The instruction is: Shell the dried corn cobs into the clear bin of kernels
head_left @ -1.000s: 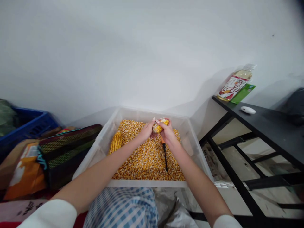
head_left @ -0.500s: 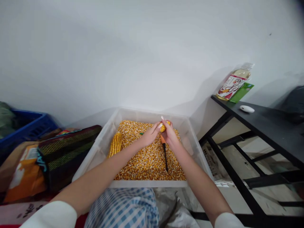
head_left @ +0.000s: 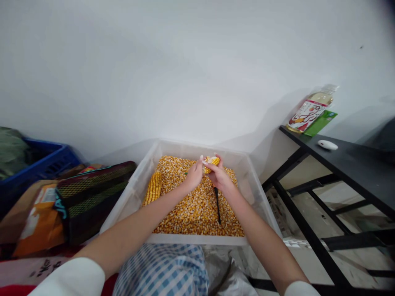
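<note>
The right hand (head_left: 222, 179) grips a partly bared yellow corn cob (head_left: 212, 161) above loose yellow-and-white kernels (head_left: 191, 211) in a translucent plastic bin (head_left: 197, 239); the left hand (head_left: 194, 176) meets it, its hold unclear from here. Shelling seems underway; the next push wants steady bracing.

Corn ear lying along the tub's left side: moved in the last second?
No. Against the plastic tub's left wall, the corn ear lies as before; both shifted slightly right in view together.
</note>
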`<state>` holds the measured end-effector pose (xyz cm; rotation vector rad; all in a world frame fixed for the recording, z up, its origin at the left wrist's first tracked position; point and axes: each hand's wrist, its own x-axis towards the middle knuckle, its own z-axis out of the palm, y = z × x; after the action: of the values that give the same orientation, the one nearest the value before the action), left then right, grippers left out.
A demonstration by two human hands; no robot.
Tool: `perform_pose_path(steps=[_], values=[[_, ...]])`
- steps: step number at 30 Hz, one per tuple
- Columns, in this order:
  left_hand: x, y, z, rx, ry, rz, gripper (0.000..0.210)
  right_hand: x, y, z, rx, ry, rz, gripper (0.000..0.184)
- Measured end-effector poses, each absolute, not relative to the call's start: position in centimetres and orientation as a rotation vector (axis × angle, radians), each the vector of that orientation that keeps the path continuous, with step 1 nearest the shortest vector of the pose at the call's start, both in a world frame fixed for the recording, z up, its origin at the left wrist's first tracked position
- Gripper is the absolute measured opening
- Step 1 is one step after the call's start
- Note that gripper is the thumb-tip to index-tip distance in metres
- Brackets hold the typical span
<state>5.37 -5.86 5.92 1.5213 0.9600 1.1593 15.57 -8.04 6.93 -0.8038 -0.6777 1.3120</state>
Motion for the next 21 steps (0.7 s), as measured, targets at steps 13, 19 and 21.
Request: perform_pose_path(steps=[13, 19, 21], values=[[5.4, -7.8, 6.2, 1.943, 0.915, 0.984, 0.060, 15.4, -7.6, 7.0, -0.834, -0.483, 1.142, 0.052], [5.6, -6.3, 5.1, 1.830, 0.860, 1.145, 0.053, 15.7, -7.3, 7.2, -0.744, -0.494, 1.164, 0.036], [5.5, -5.8, 5.2, 1.748, 0.854, 1.182, 0.054, 15.9, -7.5, 7.5, -0.697, -0.536, 1.235, 0.034]])
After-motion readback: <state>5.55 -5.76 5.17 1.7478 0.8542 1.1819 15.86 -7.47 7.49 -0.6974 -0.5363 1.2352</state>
